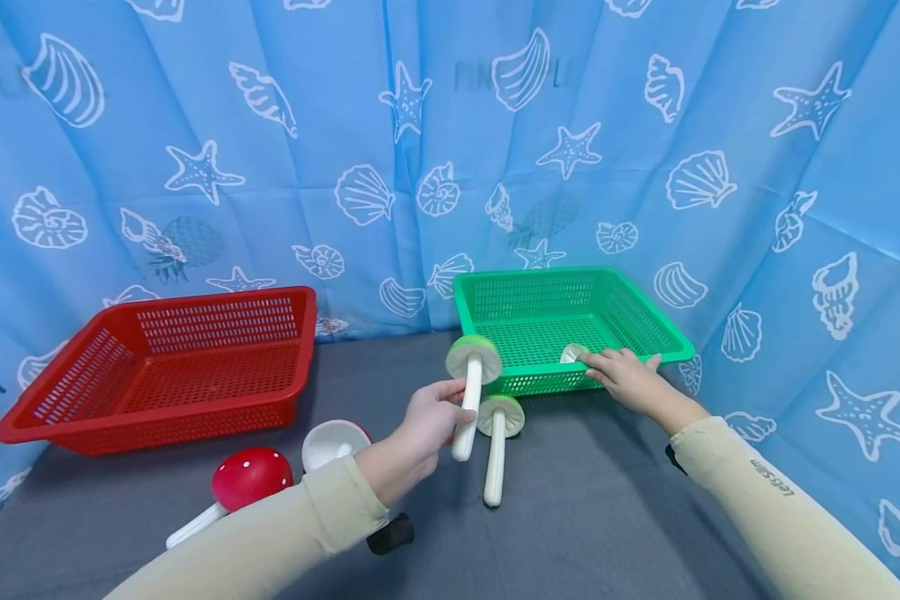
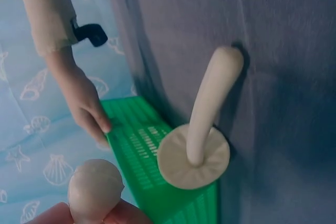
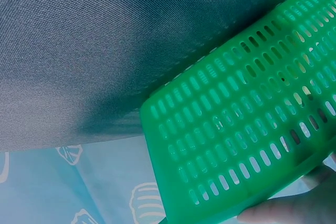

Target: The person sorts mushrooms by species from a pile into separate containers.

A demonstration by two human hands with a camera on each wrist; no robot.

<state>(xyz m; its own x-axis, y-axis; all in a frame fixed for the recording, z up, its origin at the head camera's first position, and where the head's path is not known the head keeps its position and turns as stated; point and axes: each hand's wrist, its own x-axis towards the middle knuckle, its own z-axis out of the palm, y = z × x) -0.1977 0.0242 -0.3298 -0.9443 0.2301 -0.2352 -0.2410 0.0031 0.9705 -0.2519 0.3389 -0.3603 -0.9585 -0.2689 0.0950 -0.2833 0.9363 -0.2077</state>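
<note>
Clock positions are read in the head view, from the held mushroom.

Left hand (image 1: 431,421): we see its fingers pinching the stem of the held mushroom (image 1: 474,369), cap up, just short of the near left corner of the green basket (image 1: 528,385), which lies at 2 o'clock.

Right hand (image 1: 630,379): at 3 o'clock, on the near rim of the same basket. Its fingers lie against a third mushroom (image 1: 572,353) inside, pale underside showing; we cannot tell whether they grasp its stem, grip only the rim, or have released.

Desk (image 1: 607,525): a second mushroom (image 1: 497,450) lies at 5 o'clock, green-edged cap just beside the basket wall, stem pointing to 6. At 8 o'clock lie a spotted red mushroom (image 1: 251,479) and a red-edged mushroom (image 1: 332,444), both short of the red basket (image 1: 187,421) at 9.

Step in hand, our judgement: loading green-capped pieces into the green basket, one apparently in, one on its way.

Next move, as we read it: lift the held cap over the rim towards 2 o'clock, clear the right fingers, lower, then release. A low pass could snag the cap's edge on the rim.
</note>
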